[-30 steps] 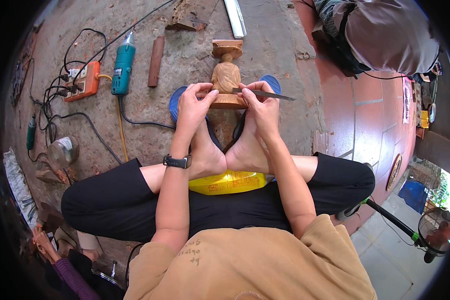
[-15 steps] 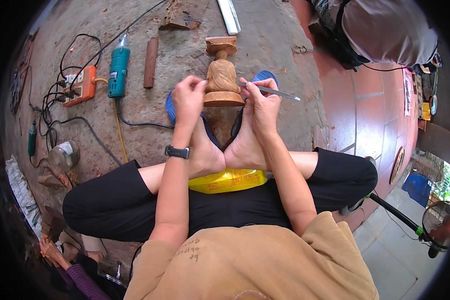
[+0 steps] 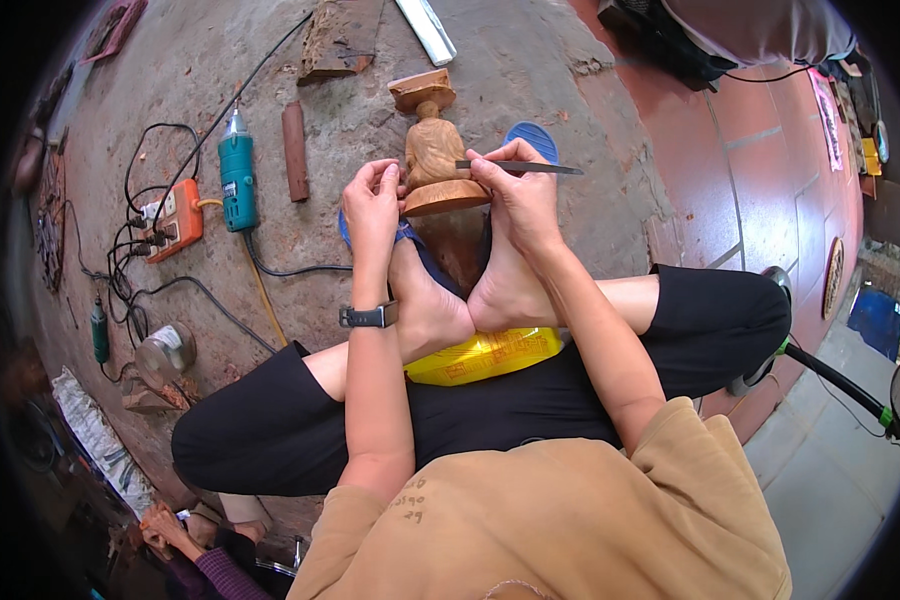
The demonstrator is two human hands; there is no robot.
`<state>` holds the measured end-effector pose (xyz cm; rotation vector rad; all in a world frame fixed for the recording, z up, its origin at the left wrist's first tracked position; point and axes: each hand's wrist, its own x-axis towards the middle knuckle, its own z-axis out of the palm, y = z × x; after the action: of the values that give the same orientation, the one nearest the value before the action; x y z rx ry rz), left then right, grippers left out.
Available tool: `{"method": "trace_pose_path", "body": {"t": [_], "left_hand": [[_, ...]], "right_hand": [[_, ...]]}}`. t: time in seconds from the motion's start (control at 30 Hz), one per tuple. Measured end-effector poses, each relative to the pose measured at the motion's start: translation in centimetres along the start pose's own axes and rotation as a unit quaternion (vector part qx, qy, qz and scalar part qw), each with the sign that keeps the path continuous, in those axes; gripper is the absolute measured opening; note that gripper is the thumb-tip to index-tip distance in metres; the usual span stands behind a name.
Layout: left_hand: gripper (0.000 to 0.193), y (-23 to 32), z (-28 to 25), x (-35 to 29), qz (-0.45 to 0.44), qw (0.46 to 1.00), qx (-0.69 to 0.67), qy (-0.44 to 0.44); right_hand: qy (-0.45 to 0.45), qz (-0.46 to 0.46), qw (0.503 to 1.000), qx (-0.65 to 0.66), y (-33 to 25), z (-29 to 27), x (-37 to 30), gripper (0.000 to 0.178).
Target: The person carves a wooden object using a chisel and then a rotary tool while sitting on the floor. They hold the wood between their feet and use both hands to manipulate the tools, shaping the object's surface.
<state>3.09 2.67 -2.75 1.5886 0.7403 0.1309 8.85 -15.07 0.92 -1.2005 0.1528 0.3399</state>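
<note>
A carved wooden statue of a seated figure (image 3: 433, 150) stands in front of my bare feet, on a round base with a squarish wooden block on top. My left hand (image 3: 372, 205) has its fingers curled against the statue's left side, just above the base. Between the thumb and fingers of my right hand (image 3: 522, 195) is a slim dark metal file (image 3: 540, 168). Its left end meets the figure's right side; the other end sticks out to the right. A watch is on my left wrist.
Left lie a teal rotary tool (image 3: 237, 175), an orange power strip (image 3: 177, 222) with tangled cables and a reddish-brown wooden stick (image 3: 295, 150). A yellow package (image 3: 485, 357) sits behind my feet, a blue slipper (image 3: 532, 138) beyond. Another person's hands (image 3: 165, 525) show at lower left.
The view has turned a little. The file's inner end has come onto the figure's side, and the file lies more level. My left fingers have settled against the statue.
</note>
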Motion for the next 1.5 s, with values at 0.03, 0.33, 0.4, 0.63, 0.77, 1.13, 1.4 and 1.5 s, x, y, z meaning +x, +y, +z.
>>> {"method": "trace_pose_path", "body": {"t": [0.03,0.33,0.4,0.63,0.77,1.13,1.4,1.5], "left_hand": [[0.019,0.0,0.2,0.0,0.01,1.0,0.028,0.002],[0.019,-0.8,0.7,0.1,0.038,0.996,0.07,0.029],[0.02,-0.8,0.7,0.1,0.035,0.996,0.075,0.028],[0.021,-0.5,0.9,0.0,0.028,0.996,0.077,0.028],[0.021,-1.1,0.7,0.2,0.041,0.996,0.072,0.032],[0.021,-0.5,0.8,0.0,0.046,0.995,0.088,0.025],[0.021,-0.5,0.8,-0.1,0.049,0.993,0.105,0.026],[0.021,-0.4,0.8,-0.3,0.058,0.991,0.115,0.029]], "right_hand": [[-0.011,-0.014,0.999,-0.032,-0.2,0.0,0.0,0.016],[-0.033,-0.081,0.989,-0.121,0.5,0.5,-0.6,0.014],[-0.01,-0.05,0.997,-0.057,0.9,0.1,-0.3,0.015],[-0.011,-0.066,0.995,-0.08,0.9,0.2,-0.6,0.016],[-0.009,-0.044,0.996,-0.08,0.4,0.2,-0.6,0.015],[-0.014,-0.042,0.993,-0.113,0.5,-0.3,-0.8,0.013],[-0.027,-0.061,0.985,-0.159,0.7,-0.1,-0.8,0.013],[0.012,-0.006,1.0,-0.028,0.3,-0.5,-0.7,0.014]]}}
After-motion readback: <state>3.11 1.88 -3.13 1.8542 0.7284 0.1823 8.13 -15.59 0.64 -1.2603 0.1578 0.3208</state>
